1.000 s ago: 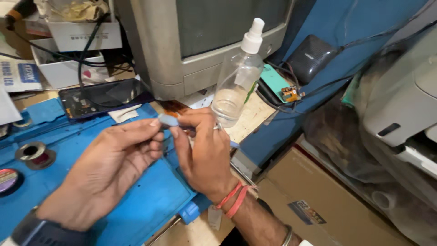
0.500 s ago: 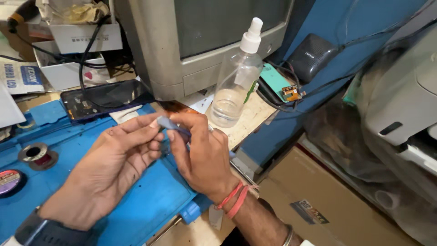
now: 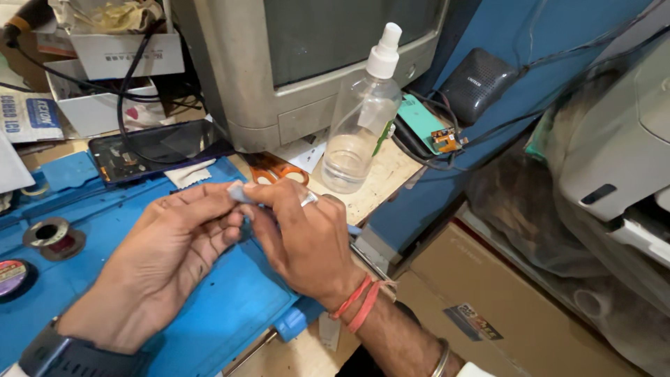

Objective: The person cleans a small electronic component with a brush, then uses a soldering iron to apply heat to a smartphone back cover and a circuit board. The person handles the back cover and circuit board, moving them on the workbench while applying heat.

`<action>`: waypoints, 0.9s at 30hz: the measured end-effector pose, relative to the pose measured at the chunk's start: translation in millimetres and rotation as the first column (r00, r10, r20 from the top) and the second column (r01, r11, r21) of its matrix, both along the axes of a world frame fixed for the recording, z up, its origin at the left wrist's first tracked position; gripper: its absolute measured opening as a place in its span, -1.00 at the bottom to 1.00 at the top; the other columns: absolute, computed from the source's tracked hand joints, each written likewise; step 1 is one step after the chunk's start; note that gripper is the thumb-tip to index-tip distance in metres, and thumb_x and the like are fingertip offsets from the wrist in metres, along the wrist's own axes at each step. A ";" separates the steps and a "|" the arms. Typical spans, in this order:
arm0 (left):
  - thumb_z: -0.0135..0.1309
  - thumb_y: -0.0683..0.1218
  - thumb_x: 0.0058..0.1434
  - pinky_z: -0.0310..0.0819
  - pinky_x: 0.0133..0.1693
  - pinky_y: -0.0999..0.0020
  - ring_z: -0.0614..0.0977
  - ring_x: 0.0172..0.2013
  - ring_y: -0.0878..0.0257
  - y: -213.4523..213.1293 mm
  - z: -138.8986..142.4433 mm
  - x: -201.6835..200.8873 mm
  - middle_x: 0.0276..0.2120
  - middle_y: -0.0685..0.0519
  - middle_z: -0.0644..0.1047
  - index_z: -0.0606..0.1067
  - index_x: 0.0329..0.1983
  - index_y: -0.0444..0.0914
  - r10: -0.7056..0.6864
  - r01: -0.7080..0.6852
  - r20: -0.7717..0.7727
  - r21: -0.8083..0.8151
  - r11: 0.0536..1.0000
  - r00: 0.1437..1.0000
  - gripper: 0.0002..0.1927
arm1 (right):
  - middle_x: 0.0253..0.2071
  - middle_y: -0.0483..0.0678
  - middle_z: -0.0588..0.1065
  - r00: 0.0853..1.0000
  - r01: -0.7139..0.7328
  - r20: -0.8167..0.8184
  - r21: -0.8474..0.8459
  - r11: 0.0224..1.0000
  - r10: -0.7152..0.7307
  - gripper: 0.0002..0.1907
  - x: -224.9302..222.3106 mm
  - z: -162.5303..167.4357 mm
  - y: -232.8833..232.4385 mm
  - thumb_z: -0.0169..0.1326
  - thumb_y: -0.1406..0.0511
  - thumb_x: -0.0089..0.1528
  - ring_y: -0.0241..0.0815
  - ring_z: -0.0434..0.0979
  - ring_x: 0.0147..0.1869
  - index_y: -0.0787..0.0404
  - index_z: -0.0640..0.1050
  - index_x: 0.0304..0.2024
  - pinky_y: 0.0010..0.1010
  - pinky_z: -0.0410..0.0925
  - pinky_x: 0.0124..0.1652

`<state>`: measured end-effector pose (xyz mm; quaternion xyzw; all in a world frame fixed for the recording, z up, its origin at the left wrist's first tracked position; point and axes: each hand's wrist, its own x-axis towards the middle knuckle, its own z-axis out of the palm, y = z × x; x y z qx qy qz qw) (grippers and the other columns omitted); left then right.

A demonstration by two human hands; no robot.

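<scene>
My left hand (image 3: 157, 262) and my right hand (image 3: 303, 241) meet fingertip to fingertip over a blue work mat (image 3: 223, 314). Together they pinch a small pale blue-white piece (image 3: 237, 192), mostly hidden by the fingers, so its kind is unclear. My right hand wears a ring and red threads at the wrist; my left wrist carries a dark watch. A clear spray bottle (image 3: 359, 119) with a little liquid stands just beyond my right hand on the wooden bench.
An opened dark phone (image 3: 150, 157) lies at the mat's far edge. Orange-handled scissors (image 3: 276, 171) rest in front of an old grey monitor (image 3: 279, 63). Solder wire spools (image 3: 49, 234) sit at left. A green circuit board (image 3: 429, 129), cables and cardboard boxes (image 3: 502, 307) are at right.
Both hands have shifted slightly down and toward me with the small piece still pinched between them. The bottle and phone stay where they were.
</scene>
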<state>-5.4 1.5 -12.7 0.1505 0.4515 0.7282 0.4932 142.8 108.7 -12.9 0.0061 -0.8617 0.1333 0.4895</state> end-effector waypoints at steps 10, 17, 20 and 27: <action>0.08 -0.19 0.30 0.53 -0.25 0.48 0.59 -0.37 0.36 0.9 -1.3 0.1 -0.34 0.03 0.62 0.56 -0.14 -0.39 0.002 -0.001 0.011 -0.009 1.000 1.000 -0.84 | -0.22 0.03 0.56 0.998 0.054 -0.022 -0.057 0.997 -0.055 -0.75 1.2 2.5 -1.3 0.22 0.43 0.32 -0.02 0.62 -0.28 0.25 0.47 0.01 -0.29 0.43 -0.29; 0.06 -0.18 0.29 0.53 -0.25 0.47 0.60 -0.37 0.35 0.4 -1.1 2.8 -0.36 0.03 0.60 0.56 -0.18 -0.37 0.010 -0.010 0.012 -0.009 1.000 1.000 -0.85 | -0.23 0.01 0.58 0.998 0.061 0.008 -0.111 0.992 -0.060 -0.75 0.9 -2.6 -0.6 0.19 0.40 0.34 -0.10 0.65 -0.28 0.28 0.47 0.04 -0.33 0.45 -0.26; 0.09 -0.16 0.30 0.52 -0.26 0.47 0.59 -0.38 0.35 -1.2 2.6 0.7 -0.36 0.03 0.60 0.55 -0.19 -0.37 0.000 0.000 -0.001 -0.008 1.000 1.000 -0.85 | -0.31 -0.01 0.58 0.994 0.110 0.040 -0.165 0.980 -0.104 -0.69 -1.8 -1.5 -3.1 0.24 0.30 0.33 -0.13 0.65 -0.33 0.28 0.45 0.03 -0.35 0.45 -0.31; 0.14 -0.16 0.27 0.52 -0.25 0.49 0.56 -0.39 0.37 -1.5 8.9 5.3 -0.36 0.05 0.61 0.56 -0.18 -0.39 -0.069 0.069 -0.042 -0.006 0.998 0.997 -0.83 | -0.42 -0.02 0.54 0.964 0.262 0.044 -0.331 0.906 -0.263 -0.52 -4.5 2.5 -7.2 0.27 0.13 0.25 -0.11 0.59 -0.46 0.31 0.40 0.00 -0.33 0.40 -0.42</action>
